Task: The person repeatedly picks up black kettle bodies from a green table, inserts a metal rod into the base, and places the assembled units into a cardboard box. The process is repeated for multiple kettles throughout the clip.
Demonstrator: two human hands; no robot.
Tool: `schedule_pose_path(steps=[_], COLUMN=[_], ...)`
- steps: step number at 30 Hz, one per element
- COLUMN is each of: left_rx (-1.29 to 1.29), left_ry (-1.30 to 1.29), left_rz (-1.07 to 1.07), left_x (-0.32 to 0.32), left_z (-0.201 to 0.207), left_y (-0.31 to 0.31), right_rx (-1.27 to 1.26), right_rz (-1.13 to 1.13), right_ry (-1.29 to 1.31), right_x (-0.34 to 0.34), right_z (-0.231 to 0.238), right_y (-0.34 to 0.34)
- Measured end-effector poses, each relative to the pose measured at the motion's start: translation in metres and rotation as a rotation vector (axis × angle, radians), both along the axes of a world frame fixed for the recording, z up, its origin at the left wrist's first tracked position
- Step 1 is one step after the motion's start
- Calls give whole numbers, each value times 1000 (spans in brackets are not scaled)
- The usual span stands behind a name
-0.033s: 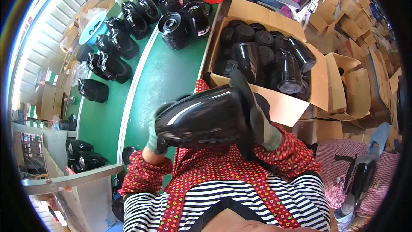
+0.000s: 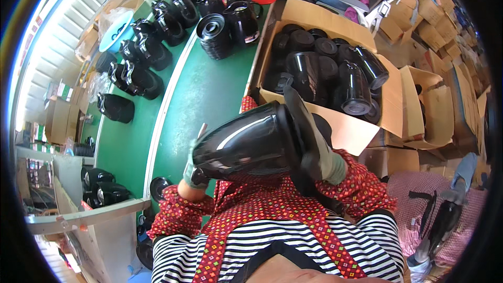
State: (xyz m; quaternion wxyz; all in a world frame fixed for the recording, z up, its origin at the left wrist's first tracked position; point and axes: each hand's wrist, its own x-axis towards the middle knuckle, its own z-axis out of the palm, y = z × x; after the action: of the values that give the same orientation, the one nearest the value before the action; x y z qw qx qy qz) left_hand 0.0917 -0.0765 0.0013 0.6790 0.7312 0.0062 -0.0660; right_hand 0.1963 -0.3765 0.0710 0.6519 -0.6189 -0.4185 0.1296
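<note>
A glossy black jug (image 2: 241, 141) lies on its side between my hands in front of my chest, its narrower end to the left and its wide end to the right. My gloved left hand (image 2: 194, 170) is closed round the narrow end, mostly hidden behind it. Beside that hand a thin light stick-like piece (image 2: 203, 130) shows; I cannot tell what it is. My right hand (image 2: 314, 144), in a grey-green glove with dark fingers, presses against the wide end, its fingers pointing away from me. Beneath the jug is the green worktop (image 2: 183, 94).
An open cardboard box (image 2: 385, 94) full of black jug bodies stands at right. Rows of black jugs (image 2: 144, 81) line the left of the worktop; a stack of black rings (image 2: 213, 34) stands farther back. A co-worker in a checked garment (image 2: 398, 207) is close on my right.
The jug has tilted slightly, its narrow end a little lower. The thin piece by my left hand has come into sight. The whole view has shifted slightly.
</note>
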Motion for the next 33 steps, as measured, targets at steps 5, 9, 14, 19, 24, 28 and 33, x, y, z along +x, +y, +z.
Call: schedule_pose_path(steps=[5, 9, 14, 19, 24, 28, 33], left_rx=[-643, 69, -506, 337, 473, 648, 690], left_ry=[69, -246, 146, -76, -428, -681, -700], left_rz=[-483, -109, 449, 152, 266, 139, 103], left_x=[14, 10, 7, 8, -14, -6, 5], left_z=[-38, 17, 25, 62, 115, 113, 101], left_y=[-12, -5, -16, -18, -43, -66, -91], right_rx=[46, 187, 266, 436, 534, 464, 553], right_rz=[-26, -230, -282, -64, -102, -104, 109], right_ry=[-611, -77, 588, 995, 1154, 937, 1068], right_x=[14, -4, -20, 2, 17, 20, 16], right_z=[-1, -25, -61, -103, -102, -93, -64], right_y=[-3, 8, 21, -7, -7, -9, -11])
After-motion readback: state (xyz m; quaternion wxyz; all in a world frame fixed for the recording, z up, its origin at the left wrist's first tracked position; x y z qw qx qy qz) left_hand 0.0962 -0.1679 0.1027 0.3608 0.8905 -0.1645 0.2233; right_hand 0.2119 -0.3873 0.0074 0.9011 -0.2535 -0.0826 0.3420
